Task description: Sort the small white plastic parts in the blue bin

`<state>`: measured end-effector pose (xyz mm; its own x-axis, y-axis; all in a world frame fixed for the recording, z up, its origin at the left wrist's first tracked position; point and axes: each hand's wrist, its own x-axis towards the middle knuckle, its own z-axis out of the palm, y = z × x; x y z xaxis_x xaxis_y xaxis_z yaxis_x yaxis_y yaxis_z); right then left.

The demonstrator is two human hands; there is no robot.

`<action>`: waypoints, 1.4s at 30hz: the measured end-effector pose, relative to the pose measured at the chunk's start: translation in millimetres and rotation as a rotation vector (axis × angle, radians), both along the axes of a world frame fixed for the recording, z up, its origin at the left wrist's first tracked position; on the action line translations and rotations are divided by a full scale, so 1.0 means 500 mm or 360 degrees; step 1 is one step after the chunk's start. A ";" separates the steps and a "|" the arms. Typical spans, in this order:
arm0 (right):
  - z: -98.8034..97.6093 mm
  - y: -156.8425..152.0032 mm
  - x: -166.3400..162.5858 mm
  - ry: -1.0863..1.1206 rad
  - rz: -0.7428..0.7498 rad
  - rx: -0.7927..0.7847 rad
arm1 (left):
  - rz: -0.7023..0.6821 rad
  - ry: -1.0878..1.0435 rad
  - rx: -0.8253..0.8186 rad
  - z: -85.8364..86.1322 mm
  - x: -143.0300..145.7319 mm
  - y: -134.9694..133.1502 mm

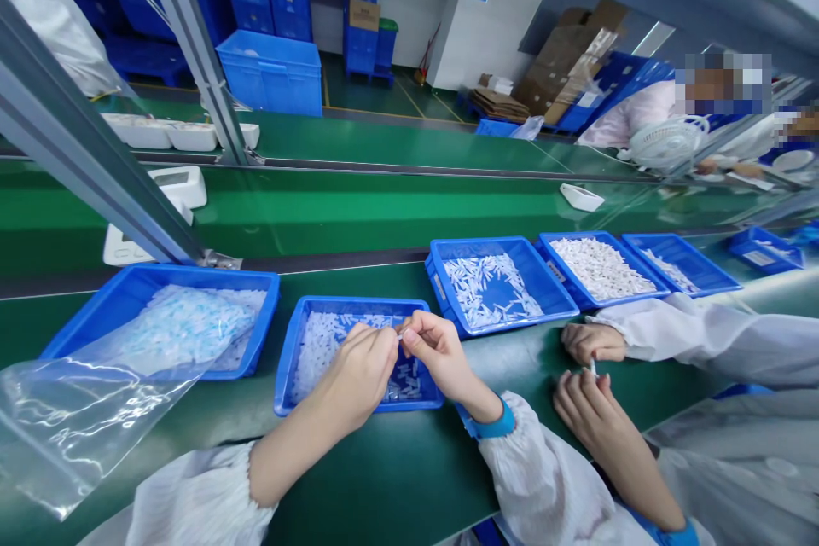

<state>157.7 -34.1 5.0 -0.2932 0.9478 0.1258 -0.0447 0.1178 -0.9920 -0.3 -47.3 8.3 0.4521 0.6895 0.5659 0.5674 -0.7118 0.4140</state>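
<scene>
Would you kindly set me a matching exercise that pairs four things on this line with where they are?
Things:
1. plastic bag
2. white fan
3. blue wristband
4. right hand

Places:
A. around the wearer's right wrist
B. over the middle tray, meeting the left hand
C. far right, beyond the belt
D. draped over the leftmost tray

Pairs: 1-D, 2-C, 3-A, 4-B

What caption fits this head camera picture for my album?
Left hand and right hand pinch a tiny white part over a blue tray of plastic pieces.
</scene>
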 end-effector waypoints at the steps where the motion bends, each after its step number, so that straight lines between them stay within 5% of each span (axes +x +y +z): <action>1: -0.001 0.001 0.000 0.0008 0.0005 -0.0003 | -0.0006 0.0008 0.0001 0.000 0.000 0.000; 25: -0.005 -0.002 0.001 -0.0216 -0.0194 0.0112 | 0.0110 -0.0048 -0.0091 0.003 0.002 -0.003; 42: -0.005 -0.003 -0.005 -0.0049 -0.0165 0.0093 | 0.0100 -0.0011 -0.0257 0.001 -0.007 0.003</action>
<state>155.0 -35.4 2.7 -0.1984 0.9646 0.1740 0.0011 0.1777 -0.9841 -3.8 -45.6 8.9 0.4017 0.7984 0.4485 0.6051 -0.5991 0.5243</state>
